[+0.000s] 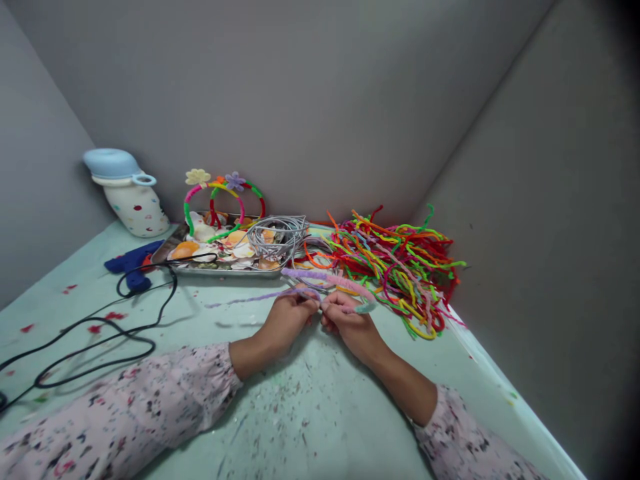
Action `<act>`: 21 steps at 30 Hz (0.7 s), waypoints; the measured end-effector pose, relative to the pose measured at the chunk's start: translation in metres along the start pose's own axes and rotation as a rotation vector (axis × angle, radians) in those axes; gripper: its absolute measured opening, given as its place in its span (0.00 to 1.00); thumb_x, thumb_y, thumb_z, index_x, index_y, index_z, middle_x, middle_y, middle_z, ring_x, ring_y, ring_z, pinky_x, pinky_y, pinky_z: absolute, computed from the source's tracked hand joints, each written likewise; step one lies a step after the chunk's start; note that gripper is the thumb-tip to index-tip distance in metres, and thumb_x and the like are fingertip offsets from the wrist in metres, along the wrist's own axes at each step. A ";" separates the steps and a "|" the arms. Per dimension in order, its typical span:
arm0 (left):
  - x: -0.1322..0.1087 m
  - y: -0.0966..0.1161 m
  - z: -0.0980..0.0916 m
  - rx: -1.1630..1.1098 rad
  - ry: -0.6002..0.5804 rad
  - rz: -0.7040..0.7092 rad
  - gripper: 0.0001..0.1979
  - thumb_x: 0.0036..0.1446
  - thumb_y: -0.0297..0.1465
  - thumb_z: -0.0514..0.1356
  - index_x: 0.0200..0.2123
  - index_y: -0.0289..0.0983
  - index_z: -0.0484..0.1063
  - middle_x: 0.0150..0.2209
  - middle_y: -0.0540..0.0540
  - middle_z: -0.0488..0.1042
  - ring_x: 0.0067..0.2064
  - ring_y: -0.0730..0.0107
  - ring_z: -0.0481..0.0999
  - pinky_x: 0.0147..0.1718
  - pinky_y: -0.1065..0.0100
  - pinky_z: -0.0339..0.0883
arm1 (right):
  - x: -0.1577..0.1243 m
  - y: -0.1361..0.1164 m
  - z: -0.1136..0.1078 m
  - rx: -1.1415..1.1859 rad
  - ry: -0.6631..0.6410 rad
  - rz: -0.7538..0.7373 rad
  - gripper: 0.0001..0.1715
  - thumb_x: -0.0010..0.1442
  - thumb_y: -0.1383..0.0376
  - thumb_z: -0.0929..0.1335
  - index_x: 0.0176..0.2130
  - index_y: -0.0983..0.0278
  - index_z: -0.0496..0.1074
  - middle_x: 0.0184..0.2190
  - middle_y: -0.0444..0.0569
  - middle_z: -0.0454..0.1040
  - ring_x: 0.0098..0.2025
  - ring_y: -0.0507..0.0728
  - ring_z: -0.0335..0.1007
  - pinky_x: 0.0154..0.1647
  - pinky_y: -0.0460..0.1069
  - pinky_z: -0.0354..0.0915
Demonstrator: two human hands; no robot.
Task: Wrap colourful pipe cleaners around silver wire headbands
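Both hands meet over the middle of the table. My left hand [289, 317] is closed in a pinch on a lilac pipe cleaner [240, 300], whose loose tail sticks out to the left. My right hand [350, 323] grips a curved hoop [347, 283] wrapped in fuzzy lilac, pink and teal sections. The lilac end of the hoop arches above my left hand, and the teal part bends down beside my right fingers. Between the fingertips, the lilac strand runs close to the hoop; their exact contact is hidden.
Behind the hands, a metal tray [225, 272] holds shells, coiled grey wire [280, 237] and two wrapped hoops with flowers [215, 187]. A heap of colourful pipe cleaners [400, 260] lies right. At left are a blue glue gun [134, 261], its black cord [150, 341] and a bottle [133, 200].
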State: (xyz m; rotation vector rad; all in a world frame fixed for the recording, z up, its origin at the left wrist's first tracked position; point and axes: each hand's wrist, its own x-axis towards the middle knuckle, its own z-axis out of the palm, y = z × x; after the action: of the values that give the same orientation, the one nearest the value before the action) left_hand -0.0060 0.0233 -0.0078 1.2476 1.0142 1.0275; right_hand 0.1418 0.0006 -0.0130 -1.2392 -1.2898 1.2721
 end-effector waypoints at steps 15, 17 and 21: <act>-0.001 0.009 0.003 0.013 -0.012 -0.010 0.05 0.48 0.28 0.60 0.21 0.37 0.71 0.16 0.51 0.65 0.19 0.73 0.60 0.21 0.68 0.51 | 0.000 -0.005 -0.001 0.054 0.014 0.045 0.09 0.54 0.60 0.67 0.26 0.62 0.67 0.19 0.41 0.69 0.21 0.50 0.61 0.25 0.46 0.57; -0.001 0.007 0.003 0.021 -0.008 -0.013 0.04 0.48 0.29 0.60 0.23 0.36 0.71 0.16 0.51 0.66 0.20 0.73 0.61 0.21 0.68 0.52 | 0.000 -0.004 -0.001 0.049 0.003 0.040 0.09 0.54 0.60 0.67 0.26 0.62 0.67 0.19 0.40 0.69 0.21 0.50 0.61 0.25 0.46 0.57; 0.000 0.003 0.001 0.042 -0.016 0.007 0.03 0.49 0.29 0.59 0.25 0.37 0.71 0.17 0.52 0.65 0.20 0.72 0.62 0.23 0.68 0.53 | 0.000 -0.001 -0.002 -0.007 -0.020 0.000 0.09 0.56 0.61 0.67 0.26 0.62 0.67 0.20 0.41 0.69 0.22 0.50 0.62 0.26 0.47 0.57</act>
State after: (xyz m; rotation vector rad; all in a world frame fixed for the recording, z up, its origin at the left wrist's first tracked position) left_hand -0.0056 0.0231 -0.0052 1.2920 1.0242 1.0043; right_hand 0.1441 0.0009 -0.0119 -1.2349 -1.3095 1.2835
